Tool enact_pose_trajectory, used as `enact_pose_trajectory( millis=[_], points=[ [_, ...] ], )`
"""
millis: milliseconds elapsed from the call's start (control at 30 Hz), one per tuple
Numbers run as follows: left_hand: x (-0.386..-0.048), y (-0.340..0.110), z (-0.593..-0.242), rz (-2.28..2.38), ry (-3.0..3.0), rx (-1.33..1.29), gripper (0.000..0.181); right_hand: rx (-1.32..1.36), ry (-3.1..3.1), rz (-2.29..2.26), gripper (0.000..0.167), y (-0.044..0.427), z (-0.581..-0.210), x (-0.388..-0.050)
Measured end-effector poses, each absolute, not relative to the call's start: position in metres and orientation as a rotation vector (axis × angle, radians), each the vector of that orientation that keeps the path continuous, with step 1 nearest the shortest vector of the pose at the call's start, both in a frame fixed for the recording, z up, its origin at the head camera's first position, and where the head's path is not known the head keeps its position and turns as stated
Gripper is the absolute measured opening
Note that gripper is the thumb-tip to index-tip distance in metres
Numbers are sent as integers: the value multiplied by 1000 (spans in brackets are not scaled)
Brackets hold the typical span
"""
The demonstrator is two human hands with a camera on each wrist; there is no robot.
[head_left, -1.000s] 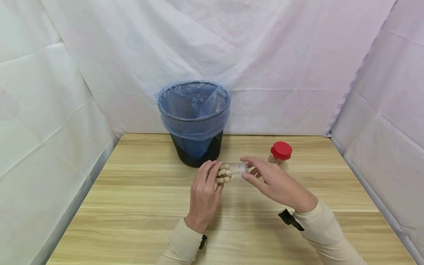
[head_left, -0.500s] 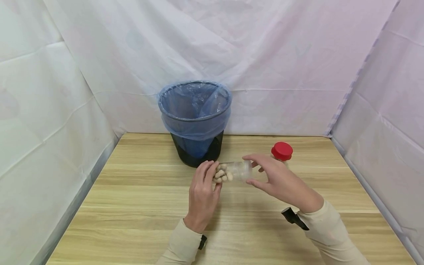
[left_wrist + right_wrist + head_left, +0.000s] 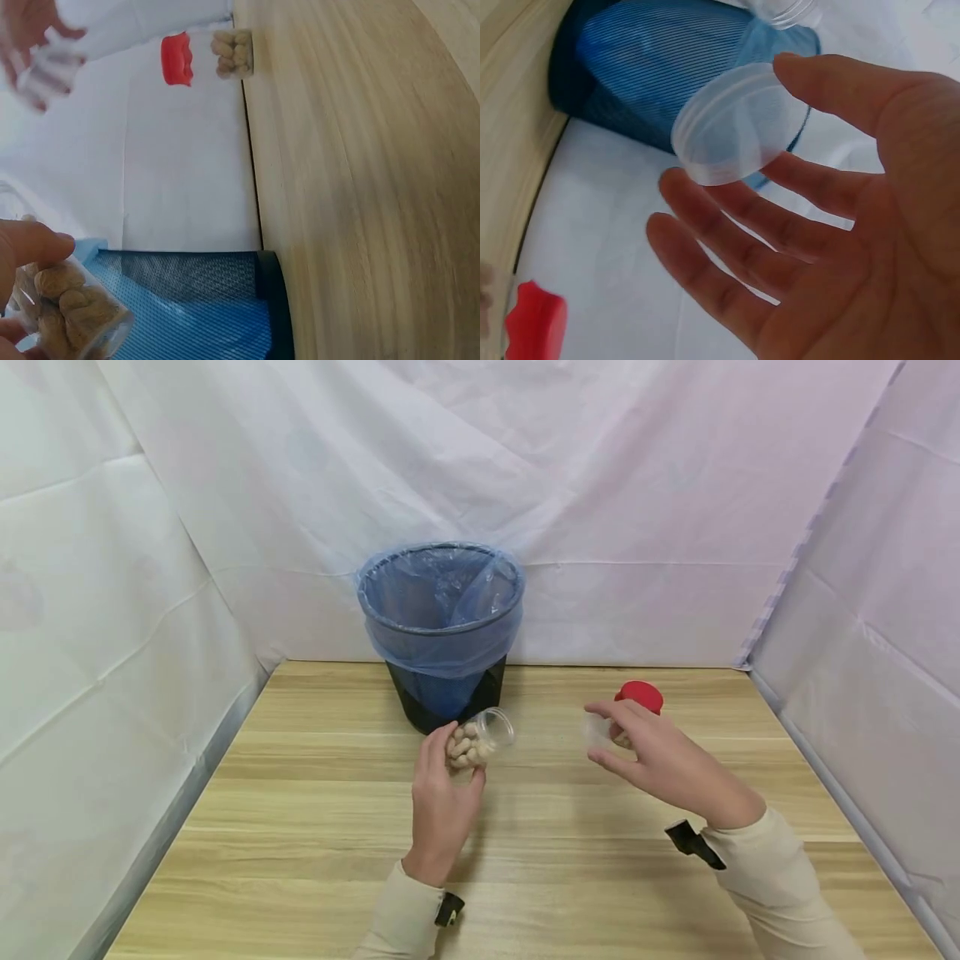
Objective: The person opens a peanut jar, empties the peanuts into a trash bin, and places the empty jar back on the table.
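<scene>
In the head view my left hand (image 3: 442,802) grips a clear jar (image 3: 469,747) of peanuts, tilted, its uncovered mouth facing right. The left wrist view shows the peanuts (image 3: 71,307) through the jar wall behind the thumb. My right hand (image 3: 667,760) pinches a translucent round lid (image 3: 597,732) by its edge, apart from the jar. In the right wrist view the lid (image 3: 735,124) sits between thumb and fingers, the other fingers spread.
A black mesh bin (image 3: 442,693) with a blue liner (image 3: 438,647) stands behind my left hand. A second jar with a red lid (image 3: 641,696) and peanuts (image 3: 232,52) stands behind my right hand, on the wooden table (image 3: 322,827). White sheeting (image 3: 637,510) surrounds the table.
The lid has come off the jar and moved right with my right hand. My left hand and the jar have shifted left, and the jar's mouth has turned slightly upward.
</scene>
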State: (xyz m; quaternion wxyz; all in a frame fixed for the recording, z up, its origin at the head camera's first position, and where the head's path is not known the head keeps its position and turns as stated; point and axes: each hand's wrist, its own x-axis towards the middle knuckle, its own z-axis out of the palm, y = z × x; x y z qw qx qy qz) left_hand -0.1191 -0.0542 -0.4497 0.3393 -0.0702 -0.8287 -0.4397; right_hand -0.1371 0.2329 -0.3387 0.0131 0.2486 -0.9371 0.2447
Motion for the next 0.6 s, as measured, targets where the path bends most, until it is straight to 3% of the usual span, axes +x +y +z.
enact_pose_trajectory(
  millis=[333,600],
  points=[
    [-120,-74,-453,-1336,-2149,28,66,846,-3079,697,42,264,-386,-163],
    [-120,-90,-454,-1363,-2196,127,65,843,-3140,558,49,289,-423,-171]
  ],
)
